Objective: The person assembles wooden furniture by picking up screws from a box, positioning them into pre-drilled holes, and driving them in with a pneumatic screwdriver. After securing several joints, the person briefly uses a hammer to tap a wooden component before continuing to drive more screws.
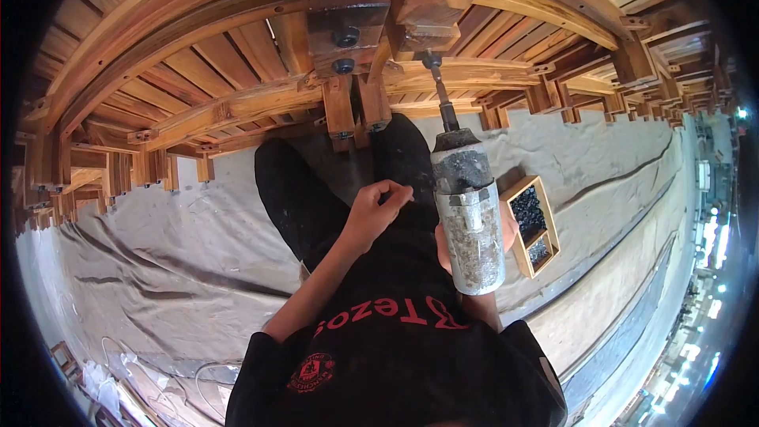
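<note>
My right hand is wrapped round a worn, silver-grey power driver, which hides most of the fingers. The driver's bit points up to the end of a wooden leg, with a small dark fitting at its tip. Beside it, another wooden leg carries round black fittings. My left hand hangs in front of my lap, fingers curled with thumb and forefinger close together. Whether something small sits in that pinch cannot be made out.
A wooden box with two compartments holds small black pieces and small greyish metal pieces. Slatted wooden furniture spreads overhead and to both sides. Wrinkled grey sheeting covers the floor.
</note>
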A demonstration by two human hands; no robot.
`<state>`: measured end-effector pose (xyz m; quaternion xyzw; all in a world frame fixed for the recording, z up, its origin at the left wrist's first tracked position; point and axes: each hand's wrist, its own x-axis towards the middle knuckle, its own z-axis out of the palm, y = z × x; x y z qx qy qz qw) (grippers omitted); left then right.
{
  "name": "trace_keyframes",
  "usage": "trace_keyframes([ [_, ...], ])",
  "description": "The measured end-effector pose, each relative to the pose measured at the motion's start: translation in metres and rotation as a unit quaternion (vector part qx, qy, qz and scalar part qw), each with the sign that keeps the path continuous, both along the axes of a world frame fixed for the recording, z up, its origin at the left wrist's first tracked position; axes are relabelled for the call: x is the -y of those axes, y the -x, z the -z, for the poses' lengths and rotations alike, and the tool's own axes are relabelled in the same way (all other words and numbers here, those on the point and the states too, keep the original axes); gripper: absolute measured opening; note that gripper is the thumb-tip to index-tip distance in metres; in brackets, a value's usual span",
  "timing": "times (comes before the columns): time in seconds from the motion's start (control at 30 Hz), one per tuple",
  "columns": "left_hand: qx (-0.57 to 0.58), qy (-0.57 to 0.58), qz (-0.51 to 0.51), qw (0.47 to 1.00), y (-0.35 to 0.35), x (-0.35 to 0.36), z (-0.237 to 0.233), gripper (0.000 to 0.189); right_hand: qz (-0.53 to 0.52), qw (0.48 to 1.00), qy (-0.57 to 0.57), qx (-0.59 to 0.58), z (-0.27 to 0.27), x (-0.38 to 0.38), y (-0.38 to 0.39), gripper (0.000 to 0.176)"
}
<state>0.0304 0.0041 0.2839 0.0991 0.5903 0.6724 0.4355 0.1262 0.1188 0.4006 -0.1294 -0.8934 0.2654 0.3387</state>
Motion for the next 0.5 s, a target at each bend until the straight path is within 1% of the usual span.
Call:
trace_keyframes([
  [0.07,0.101,-0.049,-0.007,0.994,0.008,0.000,-0.003,0.024,-0.006,1.000,0.001,0.014,0.001,-0.001,-0.001,0.023],
  [0.13,0.131,-0.074,-0.047,0.987,0.010,-0.002,0.001,0.026,-0.008,1.000,0.001,0.017,0.003,0.000,-0.001,0.023],
  [0.27,0.162,-0.094,-0.099,0.977,0.017,-0.002,0.005,0.027,-0.013,0.999,0.026,0.013,0.005,0.001,-0.001,0.023],
  [0.33,0.180,-0.091,-0.103,0.974,0.022,0.000,0.007,0.025,-0.018,0.998,0.048,0.024,0.001,0.002,0.000,0.024],
  [0.37,0.190,-0.090,-0.105,0.972,0.023,0.001,0.009,0.025,-0.017,0.999,0.042,0.021,-0.001,0.002,0.001,0.024],
  [0.5,0.223,-0.091,-0.111,0.964,0.025,0.005,0.011,0.035,-0.014,1.000,0.018,0.013,-0.001,0.001,0.001,0.024],
])
